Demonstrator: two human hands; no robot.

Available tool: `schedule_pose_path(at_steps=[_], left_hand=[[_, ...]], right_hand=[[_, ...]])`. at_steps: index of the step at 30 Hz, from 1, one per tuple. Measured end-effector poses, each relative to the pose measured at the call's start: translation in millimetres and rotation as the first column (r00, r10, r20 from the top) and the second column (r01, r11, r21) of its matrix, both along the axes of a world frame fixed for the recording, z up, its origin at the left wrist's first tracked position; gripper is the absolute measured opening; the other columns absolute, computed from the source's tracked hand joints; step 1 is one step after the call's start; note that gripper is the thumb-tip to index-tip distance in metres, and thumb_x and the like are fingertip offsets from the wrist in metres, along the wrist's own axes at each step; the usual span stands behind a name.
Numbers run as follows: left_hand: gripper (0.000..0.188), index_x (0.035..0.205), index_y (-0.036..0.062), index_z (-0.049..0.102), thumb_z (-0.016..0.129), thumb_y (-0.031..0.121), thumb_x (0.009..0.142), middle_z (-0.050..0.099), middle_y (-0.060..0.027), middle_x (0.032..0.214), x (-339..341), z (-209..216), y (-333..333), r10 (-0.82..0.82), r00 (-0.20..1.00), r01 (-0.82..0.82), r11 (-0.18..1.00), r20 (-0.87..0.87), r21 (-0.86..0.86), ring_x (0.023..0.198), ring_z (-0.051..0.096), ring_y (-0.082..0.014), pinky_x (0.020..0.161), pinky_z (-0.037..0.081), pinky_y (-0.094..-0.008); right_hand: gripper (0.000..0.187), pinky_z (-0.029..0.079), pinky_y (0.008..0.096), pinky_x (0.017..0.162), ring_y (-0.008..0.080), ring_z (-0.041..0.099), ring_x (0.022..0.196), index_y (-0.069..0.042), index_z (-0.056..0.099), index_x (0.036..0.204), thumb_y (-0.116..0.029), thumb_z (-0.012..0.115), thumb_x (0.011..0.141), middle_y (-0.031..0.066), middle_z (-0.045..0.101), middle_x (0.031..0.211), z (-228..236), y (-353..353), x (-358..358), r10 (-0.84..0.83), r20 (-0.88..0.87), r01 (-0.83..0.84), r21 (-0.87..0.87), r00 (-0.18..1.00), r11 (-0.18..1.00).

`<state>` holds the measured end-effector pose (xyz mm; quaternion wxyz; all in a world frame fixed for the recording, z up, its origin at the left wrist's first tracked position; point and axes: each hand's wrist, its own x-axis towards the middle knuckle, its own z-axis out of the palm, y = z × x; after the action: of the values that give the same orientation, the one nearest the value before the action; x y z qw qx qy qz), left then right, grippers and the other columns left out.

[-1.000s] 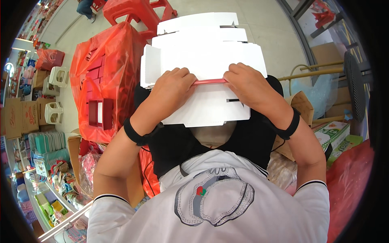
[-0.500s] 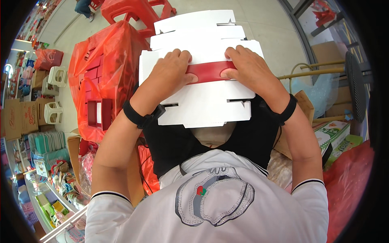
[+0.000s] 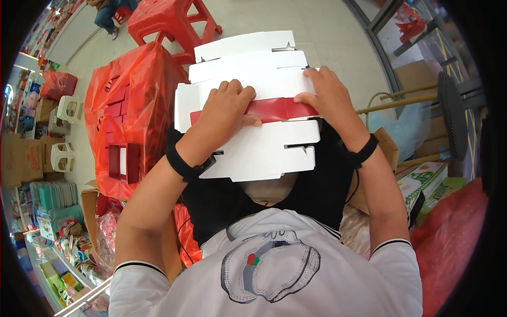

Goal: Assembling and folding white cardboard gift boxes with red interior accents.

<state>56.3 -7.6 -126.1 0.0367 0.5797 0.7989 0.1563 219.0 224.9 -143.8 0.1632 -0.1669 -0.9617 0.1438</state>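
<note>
A stack of flat white die-cut cardboard box blanks [image 3: 264,145] lies across my lap, with notched flaps at its far and near ends. Across it runs a glossy red strip [image 3: 274,110] with a crease towards its right part. My left hand [image 3: 224,108] grips the strip left of its middle, curled fingers on the far side and thumb on the near side. At the strip's right end, my right hand [image 3: 332,98] has its thumb at the upper edge. Its fingers are apart from the thumb, over the right edge of the white cardboard.
On the left, a red plastic bag [image 3: 153,84] holds several dark red boxes, with an open red box [image 3: 123,162] at its front. A red stool [image 3: 169,24] stands beyond. Cardboard and a green-and-white carton [image 3: 422,179] lie right, near a fan-like round black grille [image 3: 451,116].
My right hand has lifted its fingers off the strip and spread them. My left hand has slid inward along the strip, baring its left end. The view has shifted slightly.
</note>
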Motion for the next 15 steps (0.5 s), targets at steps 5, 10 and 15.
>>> schedule_pose_path(at_steps=[5, 10, 15], left_hand=[[0.040, 0.112, 0.0055, 0.065, 0.087, 0.026, 0.086, 0.066, -0.0170, 0.100, -11.3, 5.6, 8.4, -0.003, 0.989, 0.026, 0.988, 0.149, -0.155, 0.097, 0.064, -0.0362, 0.087, 0.051, -0.0444], [0.028, 0.107, 0.0039, 0.062, 0.078, 0.022, 0.094, 0.066, -0.0167, 0.096, -13.8, 11.9, 10.9, -0.038, 0.953, 0.098, 0.977, 0.301, -0.187, 0.091, 0.067, -0.0400, 0.082, 0.053, -0.0470], [0.020, 0.106, 0.0041, 0.063, 0.075, 0.017, 0.096, 0.067, -0.0133, 0.097, -5.9, 31.5, -1.8, -0.168, 0.975, 0.165, 0.986, 0.145, 0.028, 0.089, 0.067, -0.0390, 0.079, 0.053, -0.0463]], right_hand=[[0.051, 0.054, 0.0437, 0.092, 0.0354, 0.065, 0.109, -0.002, 0.066, 0.128, -0.033, 0.080, 0.090, 0.0168, 0.064, 0.111, 7.6, 21.9, 12.8, -0.087, 0.034, 0.091, -0.117, 0.996, 0.989], [0.037, 0.054, 0.0430, 0.097, 0.0352, 0.064, 0.117, -0.005, 0.064, 0.132, -0.010, 0.064, 0.096, 0.0159, 0.064, 0.119, -2.1, 42.2, 32.5, -0.053, -0.090, 0.028, -0.258, 0.995, 0.966], [0.053, 0.053, 0.0435, 0.103, 0.0376, 0.062, 0.124, -0.009, 0.062, 0.140, 0.006, 0.056, 0.090, 0.0175, 0.062, 0.133, 0.2, 41.0, 50.1, 0.054, -0.211, -0.075, -0.092, 0.976, 0.993]])
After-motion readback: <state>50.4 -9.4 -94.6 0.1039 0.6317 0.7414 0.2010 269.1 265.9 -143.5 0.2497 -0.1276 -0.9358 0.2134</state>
